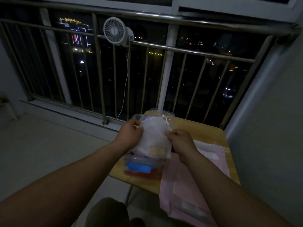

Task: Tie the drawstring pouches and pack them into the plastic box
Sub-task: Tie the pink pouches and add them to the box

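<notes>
A metal railing [147, 46] stands well beyond the plastic box [141, 163], which sits on a wooden table [205, 130]. Flat pink pouches [180, 185] lie just right of the box, hanging over the table's near edge. A white drawstring pouch [155, 138] is held directly over the box, the left hand [131, 135] pinching its left side, the right hand [182, 141] curled round its right edge

The pouch [155, 136] is white, the flat pouches [185, 185] pink (plain), the clear box [129, 161] blue-clasped, perhaps red inside.
</notes>
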Available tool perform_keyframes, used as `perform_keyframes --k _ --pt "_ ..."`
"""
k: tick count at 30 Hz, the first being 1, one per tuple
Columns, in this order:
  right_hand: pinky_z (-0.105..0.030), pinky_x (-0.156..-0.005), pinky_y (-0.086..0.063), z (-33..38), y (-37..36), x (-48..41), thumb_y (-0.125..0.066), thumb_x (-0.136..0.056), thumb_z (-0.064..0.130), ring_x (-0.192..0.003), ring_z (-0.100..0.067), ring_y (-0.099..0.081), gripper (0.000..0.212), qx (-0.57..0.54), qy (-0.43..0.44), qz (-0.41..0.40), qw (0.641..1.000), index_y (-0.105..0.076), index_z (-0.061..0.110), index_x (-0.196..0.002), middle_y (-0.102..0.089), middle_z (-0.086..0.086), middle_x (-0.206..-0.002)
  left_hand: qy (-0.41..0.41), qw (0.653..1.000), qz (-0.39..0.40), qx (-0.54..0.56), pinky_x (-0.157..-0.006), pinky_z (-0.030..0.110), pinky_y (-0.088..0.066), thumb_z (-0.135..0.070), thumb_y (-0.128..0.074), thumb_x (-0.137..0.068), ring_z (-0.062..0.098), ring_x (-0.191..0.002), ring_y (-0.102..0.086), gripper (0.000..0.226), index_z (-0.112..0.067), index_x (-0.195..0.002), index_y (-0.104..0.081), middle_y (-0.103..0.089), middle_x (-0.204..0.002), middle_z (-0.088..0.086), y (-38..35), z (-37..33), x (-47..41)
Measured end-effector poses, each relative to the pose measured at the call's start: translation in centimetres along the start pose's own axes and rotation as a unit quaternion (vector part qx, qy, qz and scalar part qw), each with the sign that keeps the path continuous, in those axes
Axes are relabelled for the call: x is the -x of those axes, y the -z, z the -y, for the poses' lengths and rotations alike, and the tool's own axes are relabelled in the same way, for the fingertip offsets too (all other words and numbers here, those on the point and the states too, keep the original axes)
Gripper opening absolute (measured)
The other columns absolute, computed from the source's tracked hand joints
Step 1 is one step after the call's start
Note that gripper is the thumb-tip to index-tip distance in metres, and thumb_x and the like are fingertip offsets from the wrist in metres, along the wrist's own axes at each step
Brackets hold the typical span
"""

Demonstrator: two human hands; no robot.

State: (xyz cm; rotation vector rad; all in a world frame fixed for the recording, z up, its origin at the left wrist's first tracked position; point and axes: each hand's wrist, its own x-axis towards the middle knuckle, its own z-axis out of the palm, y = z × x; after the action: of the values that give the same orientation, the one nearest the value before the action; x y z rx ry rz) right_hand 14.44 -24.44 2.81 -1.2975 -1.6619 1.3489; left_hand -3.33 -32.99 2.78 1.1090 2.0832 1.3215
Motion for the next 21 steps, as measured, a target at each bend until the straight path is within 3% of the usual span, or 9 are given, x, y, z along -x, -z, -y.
perform_keyframes --k 2,4,6,9,12,14,17,19,21 --pt "-0.043 -0.07 -0.056 0.0 -1.2 -1.8 -0.065 -0.097 0.027 -0.07 -0.028 -0.064 0.023 0.101 0.039 -0.023 0.994 -0.063 0.017 -0.076 -0.066 -0.007 -0.074 -0.014 0.995 -0.005 -0.102 -0.079 0.038 -0.054 -0.022 -0.059 -0.096 0.025 -0.094 -0.064 0.021 -0.019 -0.117 -0.061 -0.067 -0.104 0.004 0.5 0.7 -1.9" --pt "-0.033 -0.072 -0.047 -0.1 -1.6 -2.8 -0.065 -0.093 0.028 -0.082 -0.019 -0.061 0.013 0.19 0.071 -0.066 0.977 -0.061 0.02 -0.103 -0.066 -0.001 -0.094 -0.04 0.972 -0.003 -0.231 -0.091 0.041 -0.052 -0.027 -0.064 -0.094 0.028 -0.109 -0.061 0.046 -0.018 -0.138 -0.054 -0.061 -0.122 0.009 0.6 1.8 -3.0" --pt "-0.034 -0.079 -0.049 -0.7 -1.7 -3.6 -0.064 -0.093 0.025 -0.099 -0.021 -0.063 0.037 0.224 0.111 -0.083 0.965 -0.055 0.02 -0.128 -0.063 -0.001 -0.115 -0.101 0.944 0.004 -0.313 -0.103 0.047 -0.049 -0.036 -0.064 -0.093 0.032 -0.125 -0.054 0.061 -0.02 -0.149 -0.044 -0.05 -0.141 0.01 0.2 2.6 -3.4" --pt "-0.04 -0.092 -0.052 -1.5 -2.3 -4.4 -0.058 -0.096 0.023 -0.112 -0.02 -0.06 0.035 0.293 0.209 -0.053 0.931 -0.057 0.026 -0.131 -0.064 0.002 -0.122 -0.177 0.915 0.05 -0.36 -0.112 0.046 -0.041 -0.043 -0.058 -0.098 0.028 -0.137 -0.047 0.063 -0.023 -0.154 -0.039 -0.04 -0.157 0.004 -0.9 3.0 -4.0" --pt "-0.044 -0.107 -0.039 -1.8 -3.0 -5.0 -0.048 -0.099 0.031 -0.128 -0.02 -0.053 0.036 0.437 0.297 -0.009 0.849 -0.06 0.034 -0.132 -0.065 0.007 -0.129 -0.186 0.876 0.154 -0.418 -0.126 0.046 -0.018 -0.051 -0.051 -0.1 0.023 -0.152 -0.029 0.074 -0.025 -0.162 -0.02 -0.025 -0.168 0.002 -2.1 2.9 -4.3" --pt "-0.054 -0.119 -0.021 -1.8 -3.3 -5.1 -0.043 -0.101 0.036 -0.145 -0.022 -0.037 0.037 0.536 0.277 0.06 0.795 -0.061 0.034 -0.133 -0.061 0.006 -0.14 -0.165 0.856 0.21 -0.443 -0.127 0.051 -0.008 -0.055 -0.046 -0.101 0.022 -0.154 -0.025 0.073 -0.029 -0.163 -0.016 -0.025 -0.168 0.0 -2.8 3.1 -4.7" --pt "-0.071 -0.12 0.0 -1.2 -3.6 -4.5 -0.044 -0.102 0.046 -0.157 -0.028 -0.013 0.039 0.676 0.2 0.163 0.69 -0.063 0.031 -0.132 -0.049 0.002 -0.155 -0.15 0.802 0.274 -0.51 -0.124 0.059 -0.009 -0.06 -0.037 -0.101 0.026 -0.156 -0.02 0.069 -0.034 -0.162 -0.017 -0.019 -0.17 0.001 -4.1 4.2 -5.4" --pt "-0.074 -0.117 0.004 -0.6 -4.0 -4.1 -0.054 -0.098 0.048 -0.158 -0.032 -0.004 0.049 0.725 0.191 0.202 0.631 -0.054 0.031 -0.145 -0.035 0.0 -0.165 -0.144 0.764 0.304 -0.551 -0.122 0.063 -0.012 -0.063 -0.035 -0.099 0.029 -0.156 -0.016 0.07 -0.038 -0.161 -0.015 -0.013 -0.171 0.0 -4.9 4.4 -5.8" --pt "-0.076 -0.116 0.004 -0.1 -4.6 -4.0 -0.06 -0.095 0.051 -0.158 -0.033 -0.002 0.062 0.764 0.19 0.224 0.574 -0.043 0.034 -0.152 -0.024 0.001 -0.17 -0.119 0.752 0.319 -0.564 -0.122 0.065 -0.012 -0.066 -0.036 -0.097 0.03 -0.157 -0.013 0.073 -0.042 -0.161 -0.012 -0.01 -0.171 0.0 -5.3 4.3 -5.9"
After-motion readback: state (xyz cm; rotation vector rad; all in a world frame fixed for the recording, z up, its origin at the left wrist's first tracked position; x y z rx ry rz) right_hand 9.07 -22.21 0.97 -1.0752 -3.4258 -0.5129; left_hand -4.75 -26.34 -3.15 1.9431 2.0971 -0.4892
